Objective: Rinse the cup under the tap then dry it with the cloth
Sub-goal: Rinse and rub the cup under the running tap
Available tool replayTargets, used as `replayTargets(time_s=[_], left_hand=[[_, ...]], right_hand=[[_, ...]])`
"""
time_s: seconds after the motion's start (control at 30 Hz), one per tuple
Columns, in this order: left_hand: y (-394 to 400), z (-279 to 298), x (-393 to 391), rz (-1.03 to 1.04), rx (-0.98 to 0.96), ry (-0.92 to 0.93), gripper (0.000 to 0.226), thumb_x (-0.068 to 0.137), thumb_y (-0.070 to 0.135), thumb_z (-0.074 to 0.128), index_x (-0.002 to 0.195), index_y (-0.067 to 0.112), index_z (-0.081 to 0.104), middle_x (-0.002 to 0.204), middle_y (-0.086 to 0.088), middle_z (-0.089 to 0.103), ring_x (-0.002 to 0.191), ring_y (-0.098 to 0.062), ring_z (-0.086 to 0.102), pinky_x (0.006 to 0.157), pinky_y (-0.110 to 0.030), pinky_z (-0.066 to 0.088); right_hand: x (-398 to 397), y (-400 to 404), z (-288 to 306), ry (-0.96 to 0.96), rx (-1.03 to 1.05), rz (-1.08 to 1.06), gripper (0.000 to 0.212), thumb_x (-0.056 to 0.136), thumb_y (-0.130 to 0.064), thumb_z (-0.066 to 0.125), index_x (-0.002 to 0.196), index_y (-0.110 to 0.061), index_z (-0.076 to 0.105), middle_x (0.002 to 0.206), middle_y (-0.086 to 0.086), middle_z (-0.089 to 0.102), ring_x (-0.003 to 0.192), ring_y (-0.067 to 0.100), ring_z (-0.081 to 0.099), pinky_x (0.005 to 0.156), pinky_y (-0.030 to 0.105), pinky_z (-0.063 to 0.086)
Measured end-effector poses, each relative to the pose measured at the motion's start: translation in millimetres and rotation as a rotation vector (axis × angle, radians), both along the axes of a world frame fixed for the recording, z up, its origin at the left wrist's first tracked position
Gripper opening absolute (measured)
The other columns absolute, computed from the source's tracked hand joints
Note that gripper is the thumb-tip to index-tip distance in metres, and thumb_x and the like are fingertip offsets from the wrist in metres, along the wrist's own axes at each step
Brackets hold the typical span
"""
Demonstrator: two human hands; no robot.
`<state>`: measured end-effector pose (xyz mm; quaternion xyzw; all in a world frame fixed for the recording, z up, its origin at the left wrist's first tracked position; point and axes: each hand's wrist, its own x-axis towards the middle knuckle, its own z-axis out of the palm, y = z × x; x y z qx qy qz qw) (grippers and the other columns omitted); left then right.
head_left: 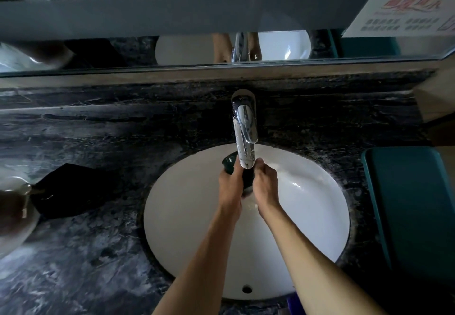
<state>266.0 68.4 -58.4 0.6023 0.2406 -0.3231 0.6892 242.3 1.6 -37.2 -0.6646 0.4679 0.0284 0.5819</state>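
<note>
Dark marble countertop (81,260) fills the view from nine o'clock round to six, veined grey and black. Set into it, just below centre, is your white oval basin (187,221), with its overflow hole (247,289) down at six o'clock on the near wall. Over at three o'clock a teal tray (413,206) lies flat on the counter, just beside the basin rim. Along twelve o'clock runs the mirror (123,51), doubling the basin and the tap.

At nine o'clock a black cloth (73,189) lies crumpled on the marble, well apart from your hands. Chrome tap (243,132) reaches from the back ledge out over the basin's twelve o'clock edge, lever on top, spout ending right above your hands. I cannot tell whether water is running.

Now your hands: left hand (231,186) and right hand (267,186) are side by side under the spout, both closed around the dark green cup (230,163). Your left fingers wrap its side; your right clamps it from the other flank. The cup is tilted, its mouth showing toward eleven o'clock, just under the spout and above the basin.
</note>
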Motion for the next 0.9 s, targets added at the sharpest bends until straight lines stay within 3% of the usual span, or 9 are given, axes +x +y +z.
replayTargets(time_s=[0.07, 0.17, 0.27, 0.33, 0.47, 0.57, 0.73, 0.8, 0.9], left_hand=[[-2.3, -2.9, 3.3, 0.037, 0.048, -0.008, 0.046, 0.107, 0.049, 0.046, 0.086, 0.013, 0.065, 0.063, 0.002, 0.058, 0.055, -0.014, 0.054, 0.046, -0.02, 0.044], [-0.5, -10.1, 5.7, 0.03, 0.045, -0.021, 0.062, 0.111, 0.051, 0.025, 0.083, 0.013, 0.065, 0.066, -0.003, 0.061, 0.057, -0.014, 0.061, 0.05, -0.023, 0.048], [7.1, -11.1, 5.9, -0.026, -0.032, 0.022, 0.055, 0.11, 0.051, 0.032, 0.091, 0.016, 0.07, 0.076, -0.007, 0.07, 0.072, -0.022, 0.069, 0.058, -0.03, 0.053], [9.1, -5.9, 8.3, -0.045, -0.183, 0.137, 0.053, 0.107, 0.056, 0.038, 0.106, 0.017, 0.073, 0.091, -0.007, 0.079, 0.082, -0.023, 0.077, 0.06, -0.037, 0.061], [7.1, -6.2, 14.9, 0.066, -0.243, 0.209, 0.058, 0.099, 0.06, 0.052, 0.123, 0.01, 0.069, 0.115, -0.016, 0.075, 0.102, -0.029, 0.074, 0.064, -0.04, 0.063], [3.3, -17.2, 14.4, 0.082, -0.117, 0.18, 0.077, 0.081, 0.073, 0.059, 0.117, 0.007, 0.071, 0.114, -0.017, 0.075, 0.106, -0.035, 0.073, 0.08, -0.047, 0.062], [4.9, -12.2, 12.8, -0.006, -0.149, 0.146, 0.056, 0.104, 0.062, 0.039, 0.089, 0.022, 0.074, 0.072, -0.002, 0.071, 0.061, -0.018, 0.068, 0.051, -0.028, 0.053], [7.5, -8.9, 12.3, -0.014, -0.2, 0.183, 0.054, 0.102, 0.063, 0.043, 0.095, 0.019, 0.074, 0.074, -0.003, 0.071, 0.058, -0.015, 0.068, 0.049, -0.027, 0.052], [8.7, -7.1, 11.9, 0.01, -0.244, 0.216, 0.053, 0.099, 0.063, 0.049, 0.087, 0.018, 0.075, 0.074, -0.004, 0.07, 0.062, -0.016, 0.067, 0.048, -0.023, 0.049]], right_hand=[[-1.9, 0.4, 2.1, -0.067, 0.003, 0.122, 0.02, 0.1, -0.031, 0.05, 0.099, -0.03, 0.07, 0.096, -0.001, 0.073, 0.093, 0.023, 0.067, 0.079, 0.035, 0.054], [-6.7, -2.3, 1.5, -0.074, -0.045, 0.312, 0.04, 0.096, -0.038, 0.062, 0.135, -0.031, 0.058, 0.117, -0.006, 0.071, 0.103, 0.012, 0.065, 0.086, 0.032, 0.054], [0.2, -13.5, 5.1, -0.032, 0.028, 0.183, 0.023, 0.096, -0.036, 0.053, 0.105, -0.024, 0.07, 0.099, 0.002, 0.074, 0.091, 0.022, 0.067, 0.079, 0.036, 0.054], [4.4, -17.7, 7.8, -0.007, 0.141, 0.1, 0.033, 0.091, -0.034, 0.042, 0.081, -0.011, 0.063, 0.083, 0.012, 0.064, 0.08, 0.027, 0.059, 0.071, 0.041, 0.052], [8.3, -16.7, 11.8, -0.002, 0.067, 0.245, 0.052, 0.087, -0.037, 0.034, 0.106, 0.001, 0.063, 0.1, 0.018, 0.06, 0.095, 0.028, 0.057, 0.093, 0.045, 0.051], [10.9, -13.4, 13.8, 0.058, -0.046, 0.365, 0.046, 0.094, -0.041, 0.047, 0.119, -0.006, 0.064, 0.11, 0.015, 0.069, 0.102, 0.034, 0.065, 0.087, 0.038, 0.052], [9.1, -11.4, 12.8, 0.1, 0.009, 0.37, 0.04, 0.084, -0.054, 0.064, 0.112, -0.026, 0.063, 0.101, 0.0, 0.071, 0.094, 0.025, 0.07, 0.073, 0.048, 0.065], [11.7, -15.6, 9.1, 0.09, 0.082, 0.264, 0.038, 0.086, -0.053, 0.057, 0.096, -0.018, 0.067, 0.091, 0.011, 0.074, 0.083, 0.035, 0.072, 0.07, 0.056, 0.064], [9.9, -16.0, 9.5, 0.05, 0.255, 0.142, 0.04, 0.097, -0.033, 0.039, 0.097, 0.0, 0.063, 0.083, 0.024, 0.067, 0.07, 0.035, 0.066, 0.057, 0.043, 0.06]])
